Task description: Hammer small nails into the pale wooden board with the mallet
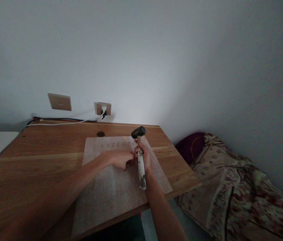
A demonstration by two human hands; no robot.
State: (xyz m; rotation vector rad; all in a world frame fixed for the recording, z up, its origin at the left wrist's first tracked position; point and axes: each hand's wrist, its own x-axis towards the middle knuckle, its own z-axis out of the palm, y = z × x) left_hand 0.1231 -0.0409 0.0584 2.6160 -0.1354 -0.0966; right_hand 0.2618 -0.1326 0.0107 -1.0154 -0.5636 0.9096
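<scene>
My right hand [144, 156] is closed around the pale handle of a hammer [140, 157], whose black head is raised over a light board [116, 187] lying on the wooden desk [38, 157]. My left hand [117, 158] rests on the board just left of the hammer, its fingers pinched together near the handle; what they hold is too small to make out. A row of small dark dots, perhaps nails, runs across the board's far part [115, 145].
Two wall plates [59, 101] and a socket [102, 108] with a plugged cable sit on the wall behind the desk; cables [61, 121] run along the desk's back edge. A round hole [100, 134] is in the desk. A patterned blanket [231, 187] lies on the right.
</scene>
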